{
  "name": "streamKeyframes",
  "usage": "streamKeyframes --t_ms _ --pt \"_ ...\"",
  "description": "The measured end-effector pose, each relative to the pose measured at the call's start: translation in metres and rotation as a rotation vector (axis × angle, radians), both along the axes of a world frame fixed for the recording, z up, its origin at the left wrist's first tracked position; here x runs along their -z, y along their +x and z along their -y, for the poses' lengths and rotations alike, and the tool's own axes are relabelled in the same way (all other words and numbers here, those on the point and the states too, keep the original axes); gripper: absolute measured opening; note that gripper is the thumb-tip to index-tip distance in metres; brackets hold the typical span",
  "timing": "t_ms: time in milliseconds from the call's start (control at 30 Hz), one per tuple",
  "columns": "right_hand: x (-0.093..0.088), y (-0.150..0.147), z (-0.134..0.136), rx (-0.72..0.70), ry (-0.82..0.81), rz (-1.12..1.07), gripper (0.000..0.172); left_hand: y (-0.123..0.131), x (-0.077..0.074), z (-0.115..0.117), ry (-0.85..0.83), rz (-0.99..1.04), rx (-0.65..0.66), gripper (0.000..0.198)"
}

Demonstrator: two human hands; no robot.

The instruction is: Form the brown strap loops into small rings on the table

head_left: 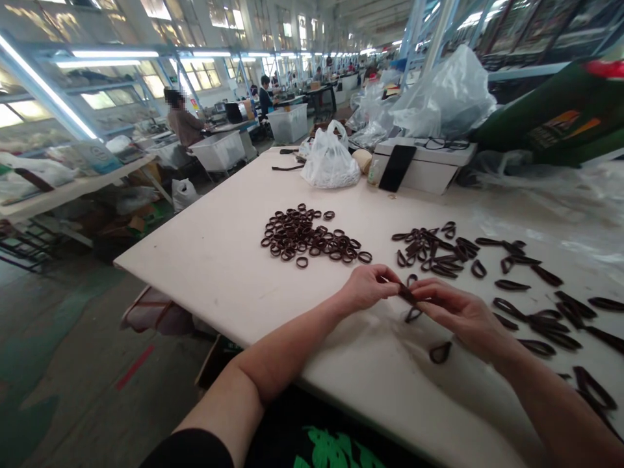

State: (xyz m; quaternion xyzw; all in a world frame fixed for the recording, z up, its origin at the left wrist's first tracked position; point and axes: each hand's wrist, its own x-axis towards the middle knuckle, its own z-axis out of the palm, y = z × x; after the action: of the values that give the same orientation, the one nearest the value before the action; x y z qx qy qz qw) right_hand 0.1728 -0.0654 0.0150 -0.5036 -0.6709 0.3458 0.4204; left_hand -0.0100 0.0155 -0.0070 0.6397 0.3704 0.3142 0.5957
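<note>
Between my two hands is a small dark brown leather-like loop (406,296), pinched by the fingertips of both. My left hand (369,286) grips its left end with thumb and forefinger. From the right, my right hand (461,313) closes its fingers on the other end. Small loops stick out above and below the pinched part; whether they belong to the same piece I cannot tell. A single teardrop-shaped loop (440,352) lies on the table just below my right hand. Beyond my left hand is a heap of round brown rings (297,234).
Flattened brown loops (433,250) lie in a scattered pile beyond and right of my right hand. On the pale table (209,260), a white plastic bag (331,159), a black phone (398,168) and a white box (439,162) stand at the back. Co-workers sit farther off.
</note>
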Motion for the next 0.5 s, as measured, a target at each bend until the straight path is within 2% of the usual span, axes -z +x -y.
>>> streamKeyframes --t_ms 133,333,500 --pt "0.005 -0.007 0.001 0.031 0.025 0.046 0.023 0.002 0.002 0.005 0.039 -0.020 0.025 0.009" --pt "0.013 -0.017 0.005 0.226 0.026 0.221 0.010 0.006 -0.002 0.021 0.097 -0.130 0.079 0.003" --pt "0.021 -0.021 0.002 0.387 0.040 0.253 0.004 0.010 -0.008 0.031 0.325 -0.326 0.020 0.006"
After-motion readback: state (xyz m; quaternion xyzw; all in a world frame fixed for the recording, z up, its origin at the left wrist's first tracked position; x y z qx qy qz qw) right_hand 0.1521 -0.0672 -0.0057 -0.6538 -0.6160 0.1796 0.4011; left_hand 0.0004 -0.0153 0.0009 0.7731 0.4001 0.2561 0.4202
